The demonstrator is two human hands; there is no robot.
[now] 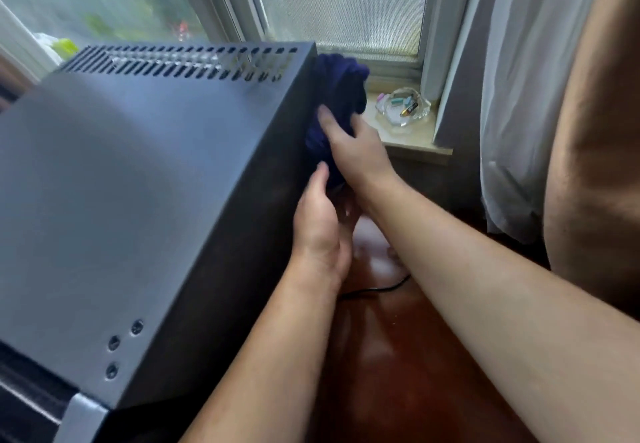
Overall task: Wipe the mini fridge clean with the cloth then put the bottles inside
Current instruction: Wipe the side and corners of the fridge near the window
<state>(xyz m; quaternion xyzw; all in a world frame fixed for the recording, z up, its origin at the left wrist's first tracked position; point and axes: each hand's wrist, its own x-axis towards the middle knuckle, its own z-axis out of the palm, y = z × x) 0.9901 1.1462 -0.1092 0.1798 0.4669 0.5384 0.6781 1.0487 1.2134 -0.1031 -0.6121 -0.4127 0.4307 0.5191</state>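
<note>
The black mini fridge [138,172] fills the left of the head view, seen from above, with vent slots along its back edge. A dark blue cloth [341,79] is bunched against the fridge's right side near the back top corner. My right hand [353,144] presses the cloth onto that side wall. Just below it, my left hand [318,221] has its fingers at the cloth's lower end, beside the same wall. No bottles are in view.
A window sill [415,137] behind the fridge holds a clear glass dish [403,106] with batteries and small items. Grey and white curtains [502,96] hang at the right. A black cable [377,288] lies on the dark red wooden floor [398,356].
</note>
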